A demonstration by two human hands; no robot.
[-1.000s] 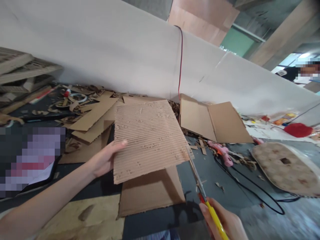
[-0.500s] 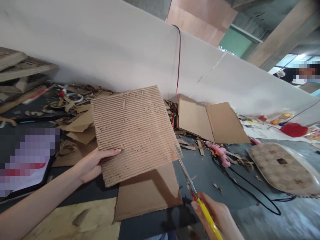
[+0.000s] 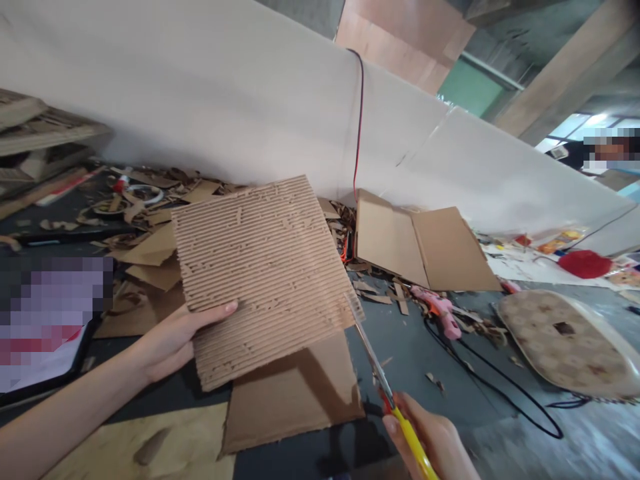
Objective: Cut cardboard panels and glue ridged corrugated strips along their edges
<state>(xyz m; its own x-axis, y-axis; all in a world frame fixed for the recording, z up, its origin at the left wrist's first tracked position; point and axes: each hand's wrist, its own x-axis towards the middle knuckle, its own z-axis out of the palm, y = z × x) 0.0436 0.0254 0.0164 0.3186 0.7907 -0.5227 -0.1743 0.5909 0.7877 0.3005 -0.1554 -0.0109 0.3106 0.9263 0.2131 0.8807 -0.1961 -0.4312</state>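
My left hand [image 3: 193, 330] grips the left edge of a square piece of corrugated cardboard [image 3: 265, 280], thumb on top and fingers beneath. Its upper face is bare ridges with a few torn scraps of paper. In my right hand [image 3: 430, 437] is a pair of scissors [image 3: 373, 353] with yellow handles and long metal blades. The blades meet the sheet at its lower right corner, along a narrow strip at the edge. Below the held piece, a flat brown cardboard sheet [image 3: 295, 400] lies on the dark table.
A pink glue gun [image 3: 437, 310] with a black cord lies right of centre. Behind it stands a folded cardboard piece [image 3: 447, 250]. A patterned bag [image 3: 565, 340] is at the right, a tablet-like screen [image 3: 50, 327] at the left. Cardboard scraps [image 3: 200, 190] line the white wall [image 3: 200, 100].
The held cardboard has shifted slightly left and down in view, along with my left hand. The scissors stay at its lower right corner.
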